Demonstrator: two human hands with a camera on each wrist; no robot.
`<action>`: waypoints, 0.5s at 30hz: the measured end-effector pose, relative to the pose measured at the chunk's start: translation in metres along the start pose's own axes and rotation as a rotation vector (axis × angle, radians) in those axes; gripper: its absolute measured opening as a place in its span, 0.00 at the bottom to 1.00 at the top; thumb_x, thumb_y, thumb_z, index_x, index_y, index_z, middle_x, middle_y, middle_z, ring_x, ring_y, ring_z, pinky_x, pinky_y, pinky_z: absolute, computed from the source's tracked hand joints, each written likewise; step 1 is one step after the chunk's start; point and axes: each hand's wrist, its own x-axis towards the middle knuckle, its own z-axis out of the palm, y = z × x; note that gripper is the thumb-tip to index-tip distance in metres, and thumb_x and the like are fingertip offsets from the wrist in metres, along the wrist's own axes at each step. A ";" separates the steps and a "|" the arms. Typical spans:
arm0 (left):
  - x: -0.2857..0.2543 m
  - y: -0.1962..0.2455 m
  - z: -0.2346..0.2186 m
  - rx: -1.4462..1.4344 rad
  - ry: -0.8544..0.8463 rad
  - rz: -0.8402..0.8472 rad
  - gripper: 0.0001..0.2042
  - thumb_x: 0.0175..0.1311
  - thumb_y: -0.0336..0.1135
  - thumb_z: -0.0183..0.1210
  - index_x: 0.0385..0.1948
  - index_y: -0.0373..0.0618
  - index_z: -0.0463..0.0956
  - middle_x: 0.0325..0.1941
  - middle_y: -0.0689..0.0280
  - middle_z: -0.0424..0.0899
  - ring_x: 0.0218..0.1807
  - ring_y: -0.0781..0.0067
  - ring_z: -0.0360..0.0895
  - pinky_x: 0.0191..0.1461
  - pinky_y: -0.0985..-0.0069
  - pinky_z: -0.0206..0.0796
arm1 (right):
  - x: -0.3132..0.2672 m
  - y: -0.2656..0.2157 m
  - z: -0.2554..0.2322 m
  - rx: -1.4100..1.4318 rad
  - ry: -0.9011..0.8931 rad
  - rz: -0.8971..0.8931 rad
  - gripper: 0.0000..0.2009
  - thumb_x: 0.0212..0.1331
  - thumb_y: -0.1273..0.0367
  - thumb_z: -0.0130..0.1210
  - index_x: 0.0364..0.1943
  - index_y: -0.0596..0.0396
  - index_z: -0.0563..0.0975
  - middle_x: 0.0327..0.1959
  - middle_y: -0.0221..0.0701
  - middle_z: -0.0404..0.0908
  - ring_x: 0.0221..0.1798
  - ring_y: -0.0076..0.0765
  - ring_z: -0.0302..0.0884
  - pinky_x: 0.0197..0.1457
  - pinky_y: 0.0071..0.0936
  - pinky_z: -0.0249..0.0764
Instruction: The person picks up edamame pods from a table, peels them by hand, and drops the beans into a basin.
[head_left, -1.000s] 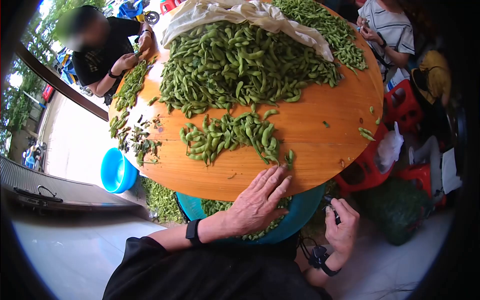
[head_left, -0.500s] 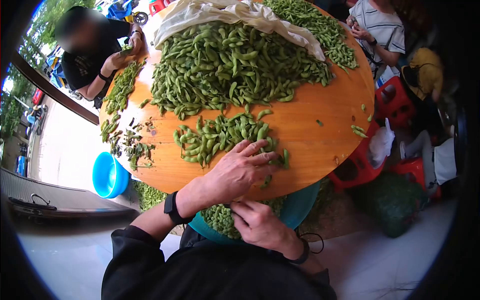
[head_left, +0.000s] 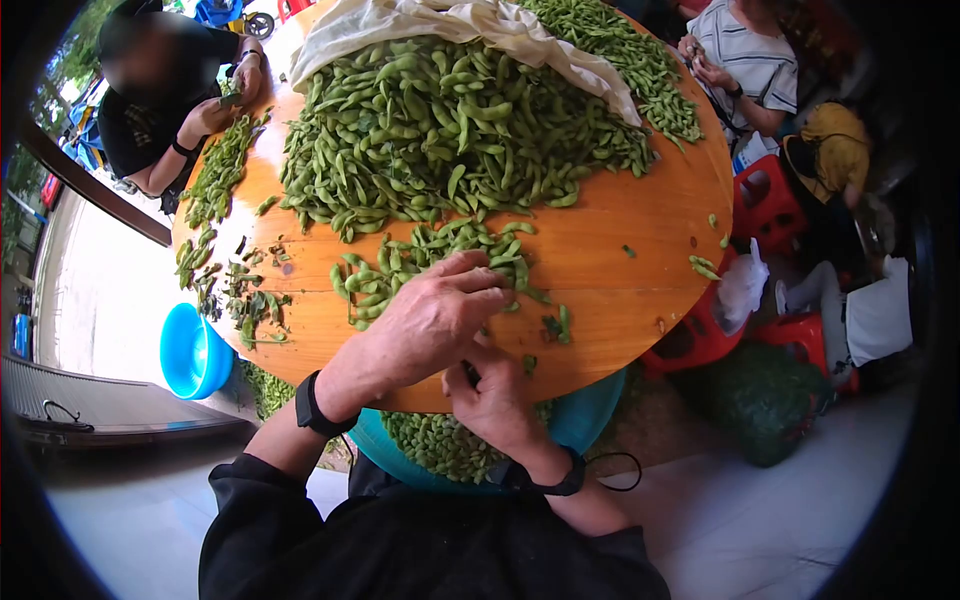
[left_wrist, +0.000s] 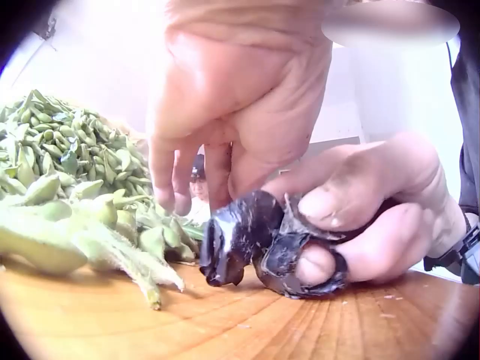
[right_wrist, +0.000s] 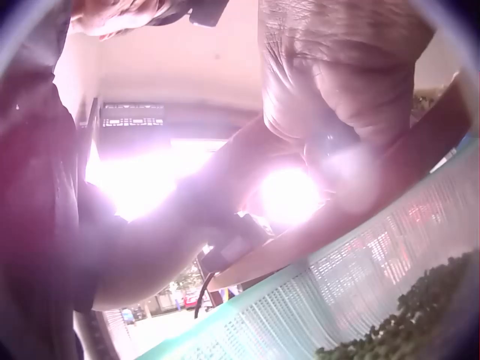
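Loose green pods lie in a small pile near the table's front edge. Over its right side reaches my left hand, its fingers extended down among the pods in the left wrist view, with no pod clearly gripped. Beside and below it is my right hand, fingers curled around a shiny black object just above the wooden tabletop. Large pods lie left of it. The right wrist view shows my right hand above the basin, its fingertips unclear.
A big pod heap under white cloth fills the table's middle. Below the edge, a teal basin holds green pieces. A blue basin stands left, red stools right. Two people sit across the table.
My right hand has come from beyond the table's right edge to beside my left hand. My left hand has moved left and up from the front edge onto the small pile.
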 end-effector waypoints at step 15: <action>0.066 0.008 0.056 -0.072 -0.248 0.132 0.13 0.47 0.25 0.62 0.38 0.41 0.77 0.41 0.61 0.77 0.48 0.55 0.76 0.45 0.62 0.73 | -0.008 0.000 -0.020 -0.160 0.106 -0.141 0.02 0.54 0.76 0.55 0.31 0.60 0.77 0.29 0.46 0.80 0.34 0.57 0.79 0.37 0.43 0.73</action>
